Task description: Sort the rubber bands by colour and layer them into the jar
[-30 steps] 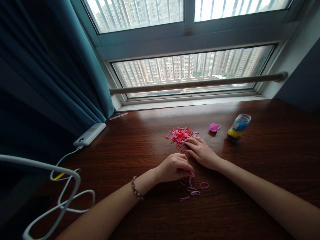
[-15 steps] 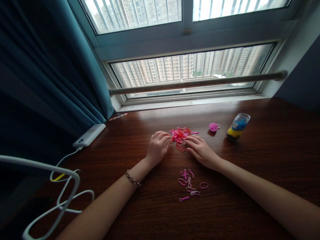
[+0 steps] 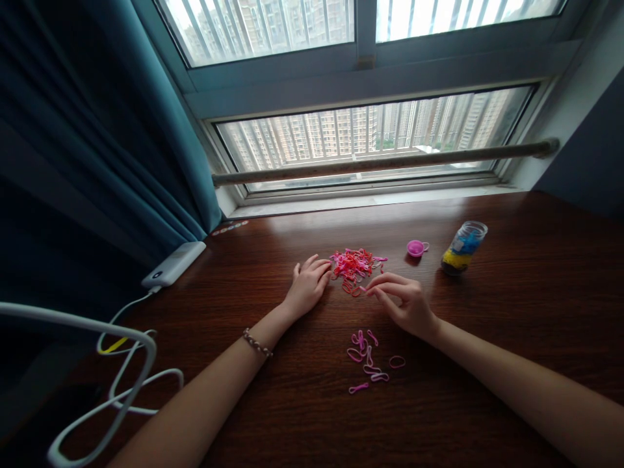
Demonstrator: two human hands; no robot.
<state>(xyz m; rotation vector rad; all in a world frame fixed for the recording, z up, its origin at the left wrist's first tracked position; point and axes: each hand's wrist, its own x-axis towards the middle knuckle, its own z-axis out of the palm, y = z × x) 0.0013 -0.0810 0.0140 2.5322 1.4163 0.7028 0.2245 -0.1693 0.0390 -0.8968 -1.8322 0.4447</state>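
Note:
A heap of small pink and red rubber bands [image 3: 353,264] lies on the dark wooden table [image 3: 273,422]. At its left edge my left hand [image 3: 309,283] rests on the tabletop, fingers spread and holding nothing. On the near right side of the heap, my right hand [image 3: 404,303] pinches a pink rubber band [image 3: 363,288] between thumb and fingertips. Closer to me, a loose scatter of pink and pale mauve bands [image 3: 369,355] lies on the wood, with a single band [image 3: 397,362] to its right.
A pink little cup with a loop handle [image 3: 416,248] and a glass jar with blue and yellow contents [image 3: 463,249] stand at the back right. On the left are a white power bank [image 3: 174,263], a looped white cable [image 3: 146,364] and a blue curtain [image 3: 180,162].
My right hand has drawn back from the heap, toward me and to the right, with a pink band pinched in it. The left hand's fingers have spread out beside the heap.

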